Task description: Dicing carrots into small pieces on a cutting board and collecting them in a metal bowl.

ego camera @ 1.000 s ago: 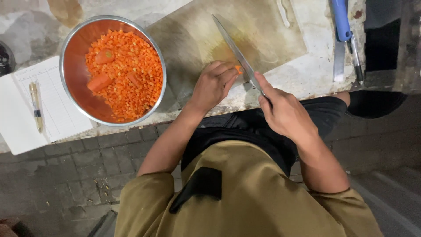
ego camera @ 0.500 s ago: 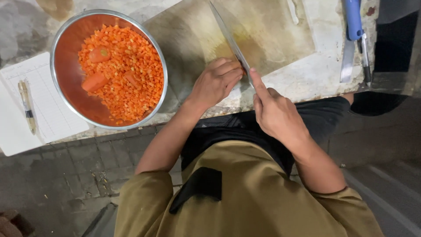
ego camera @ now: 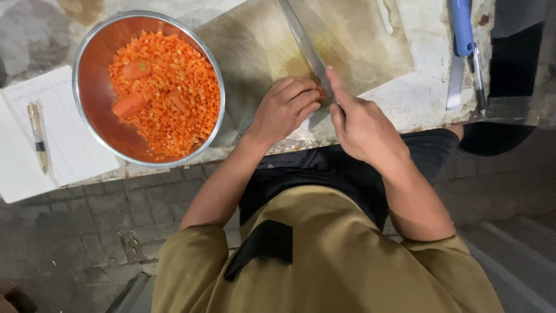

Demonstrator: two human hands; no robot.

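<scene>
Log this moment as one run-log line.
left hand: pressing carrot piece on cutting board | right hand: gripping knife | steel bowl: diced carrot, at left

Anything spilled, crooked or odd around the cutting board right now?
Nothing spilled. Two oddities: whole carrot chunks lie on the diced carrot in the steel bowl, and the open notebook with a pen overhangs the counter edge. The left hand and right hand work the knife normally.

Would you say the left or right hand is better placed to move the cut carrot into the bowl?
Probably the left hand: it rests on the carrot, on the bowl side. The right hand grips the knife.
</scene>
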